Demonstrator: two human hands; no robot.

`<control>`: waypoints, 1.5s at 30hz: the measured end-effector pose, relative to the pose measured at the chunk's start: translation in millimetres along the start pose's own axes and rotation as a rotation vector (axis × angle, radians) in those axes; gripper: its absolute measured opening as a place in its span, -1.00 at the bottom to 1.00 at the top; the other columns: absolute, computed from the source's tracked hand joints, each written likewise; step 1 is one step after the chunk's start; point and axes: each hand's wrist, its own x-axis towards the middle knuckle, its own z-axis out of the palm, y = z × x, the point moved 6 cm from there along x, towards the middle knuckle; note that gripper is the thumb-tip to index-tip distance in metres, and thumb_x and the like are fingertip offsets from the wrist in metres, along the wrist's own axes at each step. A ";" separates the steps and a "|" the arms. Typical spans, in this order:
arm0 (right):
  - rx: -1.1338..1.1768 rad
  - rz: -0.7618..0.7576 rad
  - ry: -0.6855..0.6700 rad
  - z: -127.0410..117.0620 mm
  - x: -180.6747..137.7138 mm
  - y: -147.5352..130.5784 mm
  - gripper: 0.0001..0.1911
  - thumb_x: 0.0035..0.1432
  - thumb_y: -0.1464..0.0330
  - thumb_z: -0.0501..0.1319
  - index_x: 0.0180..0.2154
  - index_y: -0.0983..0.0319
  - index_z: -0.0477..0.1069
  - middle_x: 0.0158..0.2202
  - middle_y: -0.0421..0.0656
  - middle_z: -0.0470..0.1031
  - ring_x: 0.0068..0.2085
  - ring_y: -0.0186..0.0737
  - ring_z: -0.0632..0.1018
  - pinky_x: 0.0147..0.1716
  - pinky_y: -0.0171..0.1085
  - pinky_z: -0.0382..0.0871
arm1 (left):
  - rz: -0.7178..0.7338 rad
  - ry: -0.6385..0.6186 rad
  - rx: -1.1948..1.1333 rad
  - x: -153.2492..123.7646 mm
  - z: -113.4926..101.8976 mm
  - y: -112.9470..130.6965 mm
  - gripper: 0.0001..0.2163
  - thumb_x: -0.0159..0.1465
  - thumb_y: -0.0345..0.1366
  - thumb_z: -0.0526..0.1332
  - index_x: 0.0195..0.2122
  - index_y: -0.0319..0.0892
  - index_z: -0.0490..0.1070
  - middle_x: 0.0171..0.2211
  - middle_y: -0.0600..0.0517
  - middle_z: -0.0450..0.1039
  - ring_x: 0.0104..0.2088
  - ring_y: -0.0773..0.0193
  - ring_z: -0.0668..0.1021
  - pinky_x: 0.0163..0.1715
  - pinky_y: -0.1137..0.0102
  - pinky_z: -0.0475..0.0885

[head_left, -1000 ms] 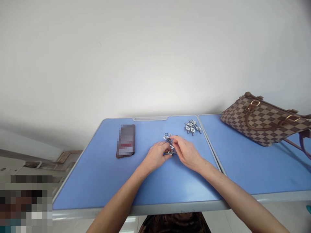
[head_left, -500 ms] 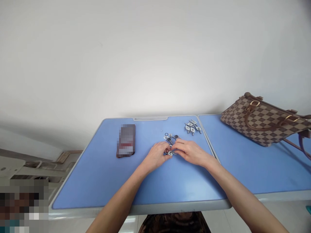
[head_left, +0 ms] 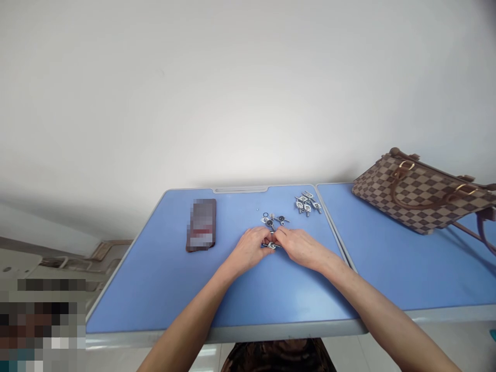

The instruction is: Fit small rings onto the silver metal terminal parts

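Closer together now than a moment ago, the right hand [head_left: 298, 249] has slid in toward the left hand [head_left: 248, 249], and their fingertips meet around a small metal fitting [head_left: 272, 246] near the middle of the blue table [head_left: 135, 305]. Both hands are curled and half closed, palms down. Their fingers cover most of the fitting; only a bright tip and a dark bar show below them, so its shape is hard to make out, and I cannot tell whether either hand really has hold of it or only touches it. Just beyond the fingertips, at 12 o'clock, lie two loose fittings [head_left: 281, 219] with dark round centres, and beside them a thin ring [head_left: 265, 215], too small to read clearly. Farther off, at about 1 o'clock, sits a tight cluster of silver fittings [head_left: 307, 203], overlapping so that their count is unclear. At 10 o'clock a flat dark object [head_left: 201, 225] is pixelated beyond naming. A brown checkered handbag [head_left: 420, 194] lies on the next table panel [head_left: 387, 268] at 2 o'clock, cut off by the right edge of the view.
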 end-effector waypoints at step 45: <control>1.176 0.407 0.233 -34.6 -20.3 20.8 -0.87 0.19 0.30 0.21 -0.24 0.20 0.43 -0.35 -0.20 0.49 -0.36 -0.31 0.51 -0.28 -0.26 0.46 | 0.092 -0.117 0.310 -7.5 -2.9 19.2 -0.84 0.21 -0.18 0.31 -0.23 -0.10 0.49 -0.24 0.03 0.46 -0.15 0.18 0.49 -0.20 0.37 0.36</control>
